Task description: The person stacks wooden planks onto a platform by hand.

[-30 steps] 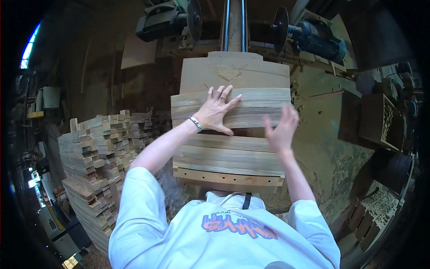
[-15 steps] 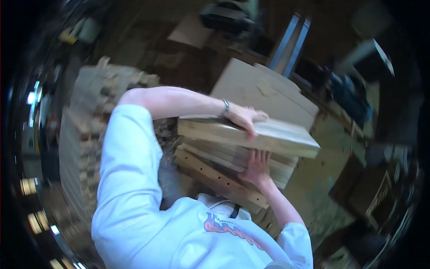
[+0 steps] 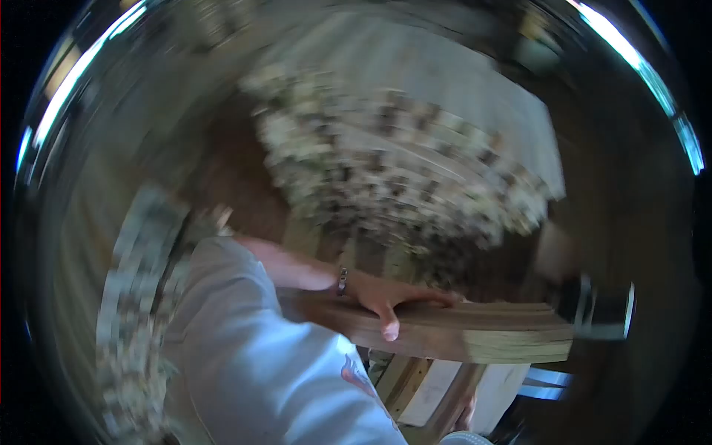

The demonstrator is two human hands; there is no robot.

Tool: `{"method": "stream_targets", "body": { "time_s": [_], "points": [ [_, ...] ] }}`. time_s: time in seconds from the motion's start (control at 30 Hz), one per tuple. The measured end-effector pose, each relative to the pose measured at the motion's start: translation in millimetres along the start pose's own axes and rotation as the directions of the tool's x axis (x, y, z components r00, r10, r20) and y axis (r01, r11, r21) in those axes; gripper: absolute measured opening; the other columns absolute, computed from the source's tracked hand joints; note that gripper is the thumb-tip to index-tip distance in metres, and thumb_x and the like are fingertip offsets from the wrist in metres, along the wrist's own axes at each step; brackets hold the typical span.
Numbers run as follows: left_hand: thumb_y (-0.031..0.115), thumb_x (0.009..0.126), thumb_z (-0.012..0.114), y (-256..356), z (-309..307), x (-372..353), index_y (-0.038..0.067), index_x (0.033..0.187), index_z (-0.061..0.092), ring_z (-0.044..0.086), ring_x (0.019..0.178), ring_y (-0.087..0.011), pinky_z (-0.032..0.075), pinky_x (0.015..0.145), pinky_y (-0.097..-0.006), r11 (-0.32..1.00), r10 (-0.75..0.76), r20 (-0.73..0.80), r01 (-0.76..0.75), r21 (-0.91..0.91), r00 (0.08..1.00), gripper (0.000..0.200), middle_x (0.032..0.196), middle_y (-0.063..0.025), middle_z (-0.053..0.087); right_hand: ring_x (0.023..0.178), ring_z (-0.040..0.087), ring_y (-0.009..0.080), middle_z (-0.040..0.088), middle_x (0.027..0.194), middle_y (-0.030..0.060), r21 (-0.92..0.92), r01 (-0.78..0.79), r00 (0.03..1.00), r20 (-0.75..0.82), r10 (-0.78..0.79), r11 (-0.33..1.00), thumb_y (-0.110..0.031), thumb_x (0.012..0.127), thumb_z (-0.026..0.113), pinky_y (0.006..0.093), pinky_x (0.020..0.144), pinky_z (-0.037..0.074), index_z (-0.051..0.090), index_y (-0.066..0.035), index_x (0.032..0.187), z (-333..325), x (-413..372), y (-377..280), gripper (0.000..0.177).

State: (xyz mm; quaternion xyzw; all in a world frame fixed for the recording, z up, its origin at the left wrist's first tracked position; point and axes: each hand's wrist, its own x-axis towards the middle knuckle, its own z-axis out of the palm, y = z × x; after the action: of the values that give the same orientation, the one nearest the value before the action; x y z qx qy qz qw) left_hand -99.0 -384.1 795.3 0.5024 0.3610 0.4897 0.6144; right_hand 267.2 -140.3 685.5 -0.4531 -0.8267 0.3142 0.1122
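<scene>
My left hand (image 3: pixel 389 297), with a bracelet at the wrist, is clamped over a thick wooden beam (image 3: pixel 512 337). Its thumb presses the near face while the fingers reach across the top. The beam lies nearly level across the lower middle of the view, its left end behind my sleeve. Low in the picture, partly hidden and blurred, my right hand (image 3: pixel 466 411) shows beside the boards under the beam. Its fingers cannot be made out. One of these lower boards, a narrow strip with holes (image 3: pixel 410 387), lies beside a pale board (image 3: pixel 434 393).
Beyond the beam stands a large stack of wood pieces (image 3: pixel 415 163) with a pale cover sheet (image 3: pixel 445 67) on top. Another stack (image 3: pixel 133 297) is at the left. A dark object with a bright edge (image 3: pixel 604 308) is near the beam's right end.
The view has swung left, so the big stack now lies ahead. My left hand keeps its hold on the beam, while my right hand has dropped low and is mostly hidden.
</scene>
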Motion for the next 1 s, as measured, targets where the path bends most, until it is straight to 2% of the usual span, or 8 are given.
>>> {"method": "stream_targets", "body": {
  "time_s": [0.1,0.2,0.23,0.37,0.43,0.7,0.83,1.0],
  "points": [
    [0.032,0.057,0.078,26,21,-113,0.003,0.151,0.017,0.036,0.132,-0.0301,0.028,0.111,-0.0395,0.968,0.253,-0.379,-0.233,0.097,0.890,0.115,0.143,-0.0218,0.033,0.134,0.032,0.0320,0.039,0.142,0.0179,0.054,0.111,0.993,-0.043,-0.109,0.992,-0.047,0.066,0.078,0.0448,0.113,0.022,0.030,-0.004,0.145,8,37,-77,0.101],
    [0.053,0.053,0.077,44,45,-171,0.002,0.152,0.013,0.031,0.135,-0.0342,0.025,0.111,-0.0437,0.908,0.419,-0.654,-0.292,0.301,0.629,0.128,0.147,-0.0237,0.027,0.133,0.033,0.0314,0.040,0.141,0.0176,0.128,0.225,0.974,-0.061,-0.218,0.966,-0.047,0.067,0.078,0.0444,0.112,0.023,0.031,-0.004,0.144,20,64,-150,0.100],
    [0.053,0.053,0.077,46,58,-195,0.002,0.152,0.013,0.031,0.135,-0.0342,0.025,0.111,-0.0437,0.895,0.445,-0.674,-0.307,0.323,0.590,0.128,0.147,-0.0237,0.027,0.132,0.034,0.0313,0.041,0.140,0.0175,0.157,0.274,0.961,-0.065,-0.267,0.949,-0.047,0.067,0.078,0.0442,0.112,0.024,0.032,-0.004,0.144,29,66,-174,0.099],
    [0.059,0.055,0.080,75,123,-248,0.002,0.152,0.011,0.031,0.135,-0.0334,0.027,0.110,-0.0426,0.712,0.684,-0.708,-0.375,0.594,0.176,0.132,0.148,-0.0219,0.027,0.131,0.035,0.0305,0.042,0.139,0.0171,0.312,0.423,0.900,-0.036,-0.434,0.850,-0.048,0.068,0.077,0.0436,0.110,0.025,0.033,-0.005,0.143,61,81,-255,0.097],
    [0.052,0.056,0.081,79,156,-264,0.001,0.152,0.011,0.034,0.134,-0.0299,0.028,0.109,-0.0401,0.585,0.787,-0.616,-0.360,0.727,0.034,0.129,0.148,-0.0194,0.029,0.130,0.036,0.0301,0.042,0.139,0.0170,0.384,0.488,0.847,0.007,-0.532,0.783,-0.048,0.068,0.076,0.0433,0.110,0.026,0.034,-0.005,0.142,82,87,-292,0.096],
    [0.041,0.064,0.073,83,369,-287,0.002,0.130,0.027,0.041,0.112,-0.0259,0.035,0.096,-0.0354,0.457,0.770,-0.342,0.091,0.885,-0.539,0.089,0.127,-0.0168,0.039,0.127,0.039,0.0287,0.045,0.136,0.0162,0.695,0.508,0.580,0.161,-0.799,0.509,-0.049,0.070,0.075,0.0421,0.107,0.028,0.036,-0.005,0.141,162,36,-426,0.092],
    [0.035,0.068,0.069,87,459,-309,0.003,0.117,0.037,0.044,0.100,-0.0236,0.039,0.089,-0.0328,0.392,0.737,-0.122,0.274,0.878,-0.665,0.067,0.115,-0.0153,0.044,0.126,0.040,0.0279,0.046,0.135,0.0158,0.784,0.470,0.488,0.152,-0.859,0.406,-0.049,0.070,0.074,0.0415,0.106,0.030,0.038,-0.005,0.140,175,-10,-476,0.090],
    [0.027,0.074,0.063,117,569,-374,0.003,0.101,0.048,0.049,0.085,-0.0208,0.045,0.080,-0.0294,0.364,0.723,0.081,0.478,0.799,-0.686,0.039,0.099,-0.0134,0.052,0.124,0.042,0.0270,0.047,0.133,0.0153,0.862,0.412,0.403,0.118,-0.907,0.296,-0.049,0.071,0.073,0.0407,0.104,0.031,0.039,-0.005,0.139,186,-77,-538,0.087]
  ]
}}
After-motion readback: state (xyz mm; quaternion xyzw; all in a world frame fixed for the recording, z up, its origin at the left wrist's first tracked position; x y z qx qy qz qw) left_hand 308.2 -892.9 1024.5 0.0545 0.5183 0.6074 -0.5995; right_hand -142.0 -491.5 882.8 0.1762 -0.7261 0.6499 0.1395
